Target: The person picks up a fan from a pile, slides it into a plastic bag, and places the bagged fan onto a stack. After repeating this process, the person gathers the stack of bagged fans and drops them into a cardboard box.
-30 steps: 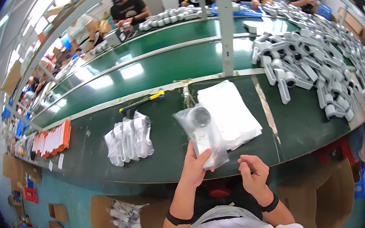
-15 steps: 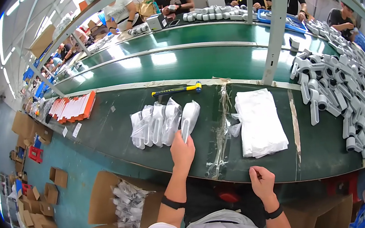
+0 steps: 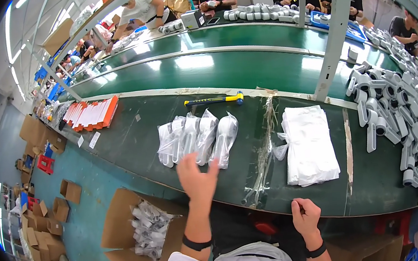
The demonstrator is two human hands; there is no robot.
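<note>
In front of me on the dark green bench, several grey-white plastic parts with long looped handles (image 3: pixel 189 135) lie side by side in clear bags. The rightmost bagged part (image 3: pixel 226 139) sits slightly apart from the rest. My left hand (image 3: pixel 197 178) hovers at the near ends of this row, fingers spread and holding nothing; whether a fingertip touches a bag I cannot tell. My right hand (image 3: pixel 306 215) is closed in a fist at the bench's front edge, below a stack of white plastic bags (image 3: pixel 309 145). Nothing shows in it.
A yellow-and-black hammer (image 3: pixel 214 100) lies behind the row. Loose grey parts (image 3: pixel 386 105) are heaped at right. Orange-and-white card pieces (image 3: pixel 92 114) lie at far left. Below the bench stands an open carton (image 3: pixel 119 220) of bagged parts. Other people work across the green conveyor (image 3: pixel 181 71).
My left hand has let go of the rightmost bagged part, opened, and drawn slightly left and back. The part now lies flat beside the row. My right hand stays in a fist.
</note>
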